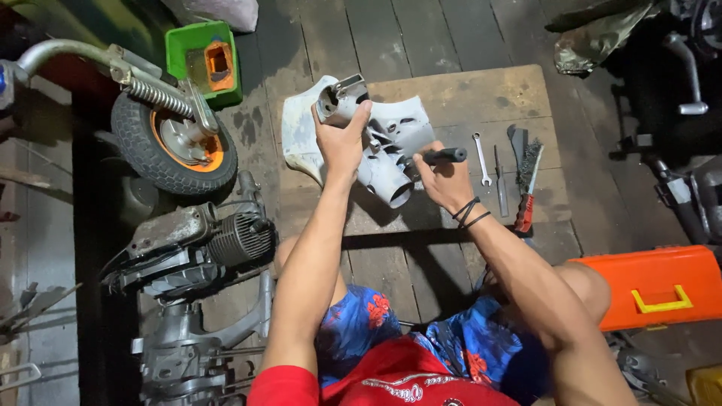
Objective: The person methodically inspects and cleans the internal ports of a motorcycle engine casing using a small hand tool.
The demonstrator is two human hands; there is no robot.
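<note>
A pale grey scooter headset casting (pixel 395 146) stands tilted on a low wooden board (pixel 466 98). My left hand (pixel 342 139) grips its upper tubular end. In my right hand (pixel 444 177) is a black-handled tool (pixel 444 156), its tip set against the middle of the casting. Two black bands circle my right wrist.
A small spanner (pixel 481 159), a file, a screwdriver and a red-handled wire brush (pixel 528 184) lie on the board to the right. An orange toolbox (pixel 650 286) sits at the right. At the left are a wheel with fork (pixel 169 139), an engine (pixel 199 240) and a green tray (pixel 203 60).
</note>
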